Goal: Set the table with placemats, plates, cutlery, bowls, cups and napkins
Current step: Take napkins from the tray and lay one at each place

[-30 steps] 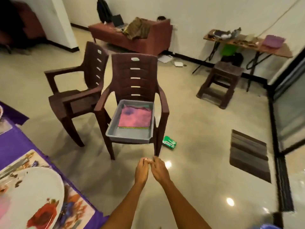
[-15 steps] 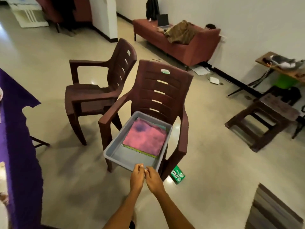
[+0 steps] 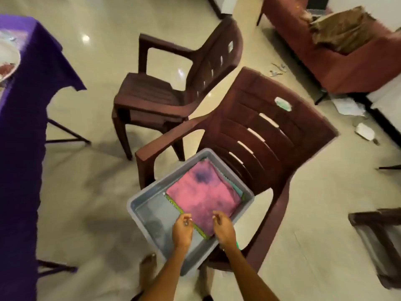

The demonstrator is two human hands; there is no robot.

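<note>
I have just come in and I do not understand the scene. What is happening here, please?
A person is standing over a grey tub that sits on the seat of a brown plastic chair. Folded cloths lie in the tub, with a pink one on top. The left hand and right hand hover over the near edge of the pile, fingers loosely curled, holding nothing yet. A table with a purple cloth stands to the left, with a plate on it.
</note>
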